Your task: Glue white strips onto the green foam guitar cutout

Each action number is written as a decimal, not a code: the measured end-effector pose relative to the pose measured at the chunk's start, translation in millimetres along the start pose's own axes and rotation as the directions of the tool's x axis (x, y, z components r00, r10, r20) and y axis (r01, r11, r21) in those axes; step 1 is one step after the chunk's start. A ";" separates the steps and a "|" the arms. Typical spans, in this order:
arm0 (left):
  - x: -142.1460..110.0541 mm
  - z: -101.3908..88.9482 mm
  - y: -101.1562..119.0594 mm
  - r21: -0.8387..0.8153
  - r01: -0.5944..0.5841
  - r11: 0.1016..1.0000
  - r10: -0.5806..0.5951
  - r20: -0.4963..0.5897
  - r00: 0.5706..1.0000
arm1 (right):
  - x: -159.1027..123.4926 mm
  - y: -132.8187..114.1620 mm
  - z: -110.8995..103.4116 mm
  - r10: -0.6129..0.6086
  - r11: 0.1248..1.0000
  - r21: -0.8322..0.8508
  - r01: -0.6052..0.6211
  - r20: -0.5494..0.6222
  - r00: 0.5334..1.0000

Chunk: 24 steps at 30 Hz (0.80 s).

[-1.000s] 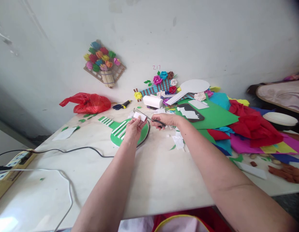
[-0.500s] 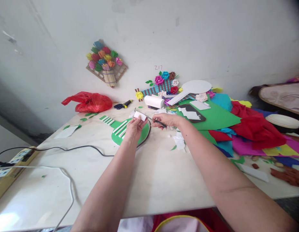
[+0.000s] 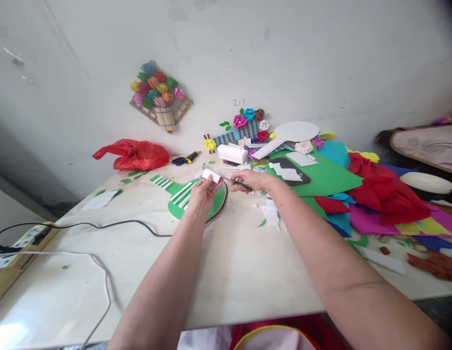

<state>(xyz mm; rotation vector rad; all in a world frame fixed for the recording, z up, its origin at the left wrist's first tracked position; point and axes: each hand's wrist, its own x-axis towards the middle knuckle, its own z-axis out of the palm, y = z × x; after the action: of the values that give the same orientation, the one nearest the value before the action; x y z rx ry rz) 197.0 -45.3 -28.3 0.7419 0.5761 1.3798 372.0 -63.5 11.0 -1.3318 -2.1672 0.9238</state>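
Note:
My left hand (image 3: 203, 192) pinches a small white paper piece (image 3: 211, 175) above a green guitar-shaped cutout (image 3: 187, 199) with white strips glued on it. My right hand (image 3: 255, 181) grips a pair of scissors (image 3: 226, 179), whose blades point left and meet the white piece. Both hands hover over the far middle of the white table (image 3: 226, 272). White paper scraps (image 3: 270, 212) lie just right of my right wrist.
Coloured paper sheets (image 3: 357, 194) pile up at the right, with a phone (image 3: 288, 171) on the green one. A red plastic bag (image 3: 136, 154), a white roll (image 3: 232, 153) and paper flower crafts (image 3: 244, 127) sit by the wall. A black cable (image 3: 101, 224) and power strip (image 3: 17, 245) lie left.
The scissors have shifted slightly against the white piece; my hands stay in nearly the same place. The view has drifted a little.

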 end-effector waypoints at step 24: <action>-0.8 -0.9 -2.1 0.144 0.117 0.983 -0.131 0.091 0.987 | -6.7 -0.1 -5.8 0.098 0.995 -0.009 -0.098 0.030 0.995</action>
<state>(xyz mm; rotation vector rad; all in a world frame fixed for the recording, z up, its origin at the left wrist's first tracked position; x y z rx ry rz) 197.6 -46.0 -30.5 0.8681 0.6329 1.1894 378.8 -67.7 14.9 -1.4479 -2.1460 0.9807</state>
